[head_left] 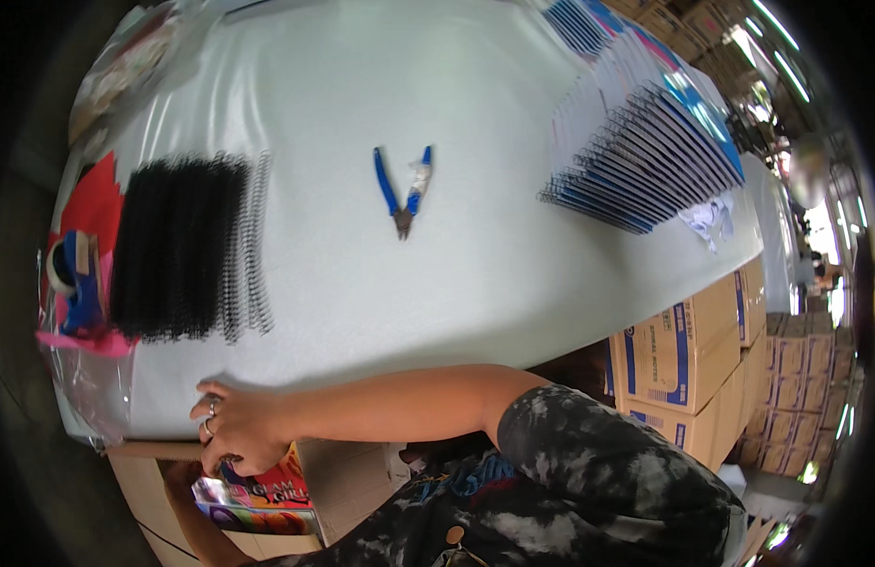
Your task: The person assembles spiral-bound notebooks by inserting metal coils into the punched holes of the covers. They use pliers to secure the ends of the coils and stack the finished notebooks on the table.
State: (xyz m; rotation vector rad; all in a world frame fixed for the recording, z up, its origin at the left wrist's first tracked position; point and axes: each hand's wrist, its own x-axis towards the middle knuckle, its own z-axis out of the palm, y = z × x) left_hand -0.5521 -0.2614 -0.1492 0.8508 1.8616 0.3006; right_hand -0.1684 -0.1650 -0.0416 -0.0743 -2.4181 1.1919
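Observation:
My right arm reaches across to the left, and my right hand (243,430), with rings on it, bends its fingers over the top of an open carton (158,449) at the table's near left edge. Thumb and forefinger close together beside colourful notebooks (277,487) inside the carton; what they grip, if anything, is hidden. Against the carton's left part, lower down, is my left hand (177,475), its fingers mostly covered by my right hand. Beyond the hands, black spiral binding coils (182,246) lie in a thick bundle on the pale table (362,312).
Blue-handled cutting pliers (402,203) rest mid-table. A blue tape dispenser (78,279) stands left of the coils on red and pink sheets. Fanned spiral-bound notebooks (645,156) are stacked at the far right, with crumpled paper (710,219) nearby. Cardboard boxes (678,354) stand right of the table.

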